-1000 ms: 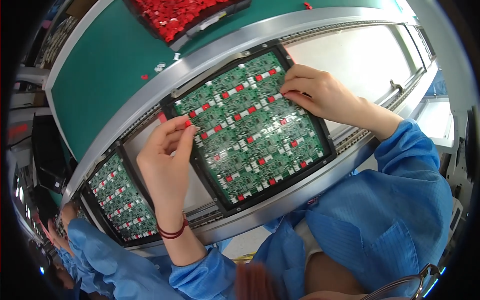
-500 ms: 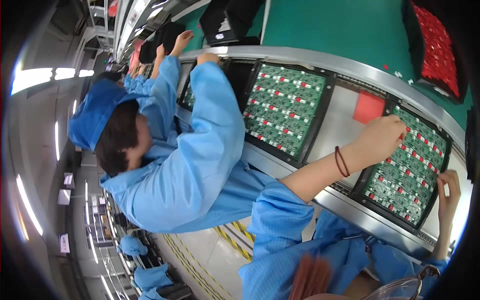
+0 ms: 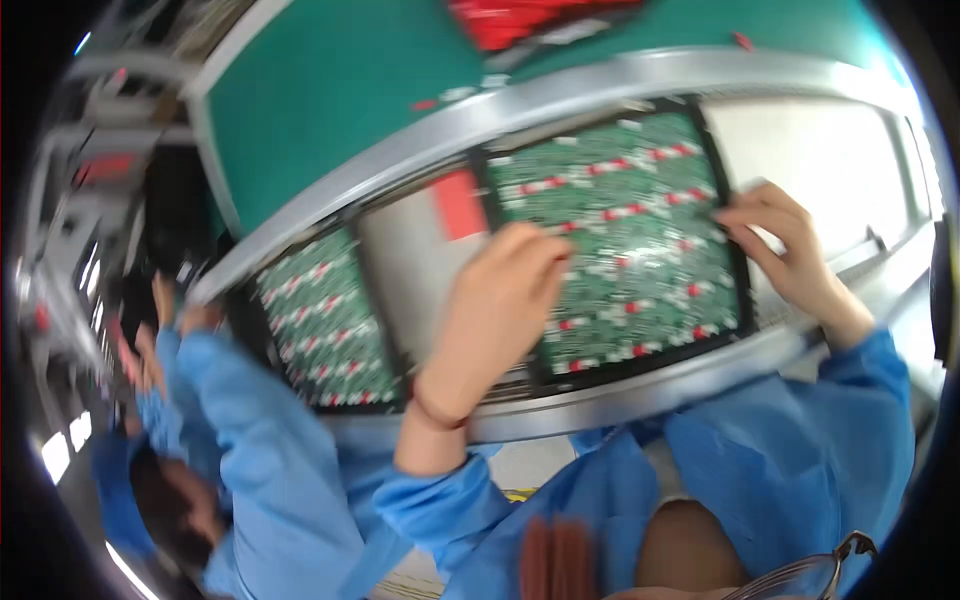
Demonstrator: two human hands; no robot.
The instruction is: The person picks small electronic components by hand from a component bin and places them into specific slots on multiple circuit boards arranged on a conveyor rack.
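Observation:
A panel of green circuit boards [image 3: 640, 270] with rows of small red and white parts lies in a black frame [image 3: 735, 255] on a metal conveyor rail. My left hand [image 3: 500, 310], with a dark red cord at the wrist, is over the panel's left side. Its fingers are pinched together; motion blur hides what is between them. At the frame's right edge is my right hand [image 3: 785, 245], thumb and forefinger drawn close together near the outermost parts. Whether a small part sits in those fingertips is too blurred to tell.
Left of the panel, a red card [image 3: 459, 205] lies on a pale plate, then a second circuit-board panel [image 3: 325, 325]. Beyond the silver rail [image 3: 420, 140], a bin of red parts [image 3: 540, 15] stands on the green bench. A co-worker in blue [image 3: 270, 450] works at the left.
The view has swung right, bringing the panel to the middle. My left hand has shifted down the panel's left side; my right hand remains by the right edge, its fingertips now nearer the parts.

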